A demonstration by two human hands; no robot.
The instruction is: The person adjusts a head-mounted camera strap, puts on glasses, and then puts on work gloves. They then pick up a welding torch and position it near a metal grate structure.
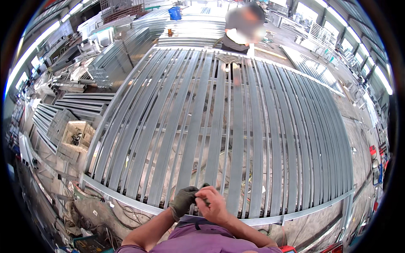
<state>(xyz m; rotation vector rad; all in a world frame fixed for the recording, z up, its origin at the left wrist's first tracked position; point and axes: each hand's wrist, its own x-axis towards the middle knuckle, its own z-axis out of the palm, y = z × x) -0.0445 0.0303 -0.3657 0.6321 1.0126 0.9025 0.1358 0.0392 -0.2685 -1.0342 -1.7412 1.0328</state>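
Just above the near edge of a large metal slatted panel (237,160), my two hands meet in front of my body. My left hand (183,201) wears a dark grey-green work glove, its fingers bent in toward the other hand. Bare and closed, my right hand (213,205) has its thumb and fingers pinched together against the gloved fingertips. Small patches of dark cloth show beside the right fingers; whether they belong to the left glove or a separate piece I cannot tell. Long grey metal slats run away from me in parallel, with narrow bars between several of them.
Across the panel's far end stands another person (238,33) in dark clothing. A crate of small parts (77,135) and stacked metal profiles (84,101) lie left. Cables (133,215) trail on the floor. A blue container (174,13) sits at the back; another panel (312,69) lies far right.
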